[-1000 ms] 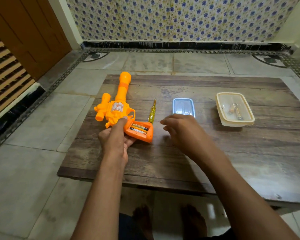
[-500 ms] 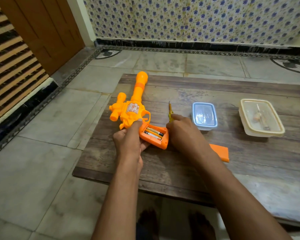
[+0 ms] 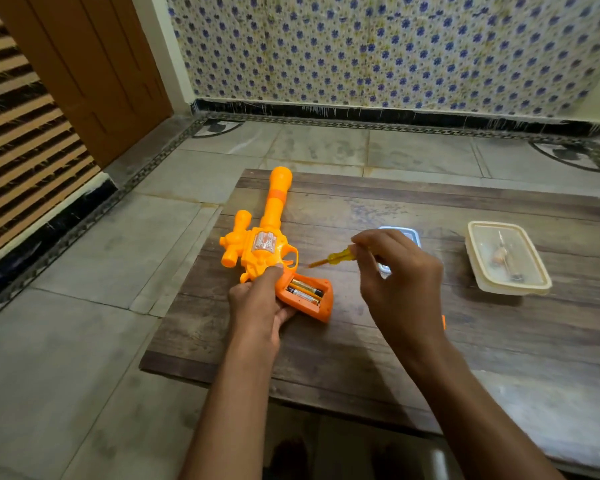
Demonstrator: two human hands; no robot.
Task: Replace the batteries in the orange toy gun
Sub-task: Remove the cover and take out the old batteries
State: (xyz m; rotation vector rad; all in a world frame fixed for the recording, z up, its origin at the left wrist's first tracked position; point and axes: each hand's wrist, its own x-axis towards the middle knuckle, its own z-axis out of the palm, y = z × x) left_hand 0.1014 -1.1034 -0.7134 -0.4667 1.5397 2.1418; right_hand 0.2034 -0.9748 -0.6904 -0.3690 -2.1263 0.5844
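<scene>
Nearest me, my left hand (image 3: 257,306) grips the handle of the orange plastic toy gun (image 3: 267,244) from beneath, one finger pressed against the body by the trigger. The gun lies on the dark wooden table (image 3: 395,362) at its left side, barrel pointing away. Its handle compartment is open, and the cylindrical batteries (image 3: 303,291) sit side by side in it. My right hand (image 3: 399,282) hovers above the table, fingertips pinching the handle of a translucent yellow screwdriver (image 3: 336,256) whose tip points at the trigger guard. A small clear blue-rimmed box (image 3: 413,233) is mostly hidden behind that hand. Farther right stands a cream plastic container with a clear lid (image 3: 506,258). Beyond are grey floor tiles (image 3: 326,150) and a blue floral wall (image 3: 378,46).
</scene>
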